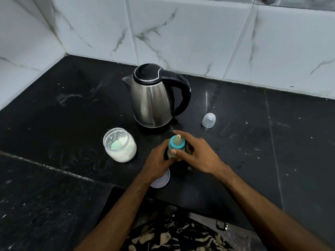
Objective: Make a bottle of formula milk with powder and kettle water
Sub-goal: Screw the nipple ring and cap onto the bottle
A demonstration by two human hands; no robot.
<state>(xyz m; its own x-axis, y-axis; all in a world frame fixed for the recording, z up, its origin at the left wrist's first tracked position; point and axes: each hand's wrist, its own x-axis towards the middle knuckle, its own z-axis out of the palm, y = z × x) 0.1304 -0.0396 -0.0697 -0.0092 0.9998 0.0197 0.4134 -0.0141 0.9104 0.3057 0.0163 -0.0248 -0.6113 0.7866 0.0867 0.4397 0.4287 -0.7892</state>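
Observation:
A baby bottle (176,144) with a teal collar and a pale teat stands upright on the black counter (72,124). My left hand (159,160) wraps its lower body from the left. My right hand (197,154) grips it from the right, thumb on the teal collar. The bottle's lower part is hidden by my fingers. A steel kettle (152,100) with a black lid and handle stands just behind. An open clear jar of white powder (119,144) with a green scoop inside sits to the left.
The bottle's clear dome cap (209,120) rests on the counter to the right of the kettle. A round white lid (161,180) lies under my left wrist near the counter's front edge. Marble-tiled walls close the back and left.

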